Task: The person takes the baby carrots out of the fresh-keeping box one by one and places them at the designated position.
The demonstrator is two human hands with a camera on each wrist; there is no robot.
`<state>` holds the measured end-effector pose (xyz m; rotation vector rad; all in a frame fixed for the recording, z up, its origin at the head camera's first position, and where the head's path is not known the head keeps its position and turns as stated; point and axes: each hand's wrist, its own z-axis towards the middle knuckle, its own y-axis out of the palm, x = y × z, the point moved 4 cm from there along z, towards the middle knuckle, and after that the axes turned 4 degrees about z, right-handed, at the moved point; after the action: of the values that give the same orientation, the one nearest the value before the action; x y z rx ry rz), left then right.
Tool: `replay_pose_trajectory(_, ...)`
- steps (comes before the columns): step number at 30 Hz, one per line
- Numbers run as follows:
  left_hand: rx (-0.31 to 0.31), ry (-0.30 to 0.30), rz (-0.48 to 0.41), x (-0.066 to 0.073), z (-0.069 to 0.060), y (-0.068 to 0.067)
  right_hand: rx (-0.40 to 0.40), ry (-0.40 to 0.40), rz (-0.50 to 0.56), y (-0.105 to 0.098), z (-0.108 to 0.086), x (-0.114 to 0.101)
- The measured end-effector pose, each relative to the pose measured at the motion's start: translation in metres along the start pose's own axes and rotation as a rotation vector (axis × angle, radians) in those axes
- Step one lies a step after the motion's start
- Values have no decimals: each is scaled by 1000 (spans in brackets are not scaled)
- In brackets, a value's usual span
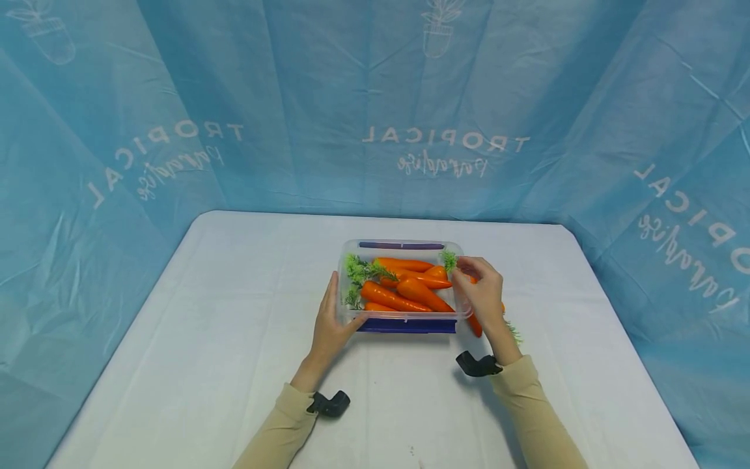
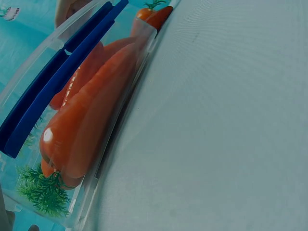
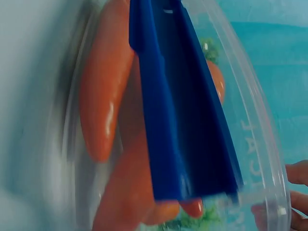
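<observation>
A clear container (image 1: 404, 315) with blue clasps holds several orange carrots (image 1: 423, 294) with green tops. My left hand (image 1: 331, 331) grips its left front corner, fingers along the side wall and thumb at the front rim. Over the right rim, my right hand (image 1: 485, 294) has bent fingers, their tips at the green top (image 1: 449, 260) of a carrot inside. Through the clear wall, the left wrist view shows a carrot (image 2: 86, 120) lying along the bottom. Fingers (image 3: 299, 198) appear beside the rim in the right wrist view, behind the blue clasp (image 3: 187, 106).
More carrots (image 1: 476, 324) lie on the white table (image 1: 205, 326) just right of the container, partly under my right hand. A blue printed curtain (image 1: 293, 98) surrounds the table at the back and both sides.
</observation>
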<state>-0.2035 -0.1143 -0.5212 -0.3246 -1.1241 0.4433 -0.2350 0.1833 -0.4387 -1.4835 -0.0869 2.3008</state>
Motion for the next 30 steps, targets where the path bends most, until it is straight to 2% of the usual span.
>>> replay_pose_trajectory(5,1,0,-1,0,0,0,-63,-3,10,13,-3,-12)
replay_pose_trajectory(9,4,2,-2,0,0,0,-119,27,10,20,-7,-25)
replay_pose_trajectory(18,15,17,5,1,1,-1,-194,40,-22,34,-5,-3)
replay_pose_trajectory(25,11,13,2,0,1,-1,-278,-11,-53,43,-4,-2)
replay_pose_trajectory(30,13,15,-4,1,0,0,-331,22,-89,47,-7,-2)
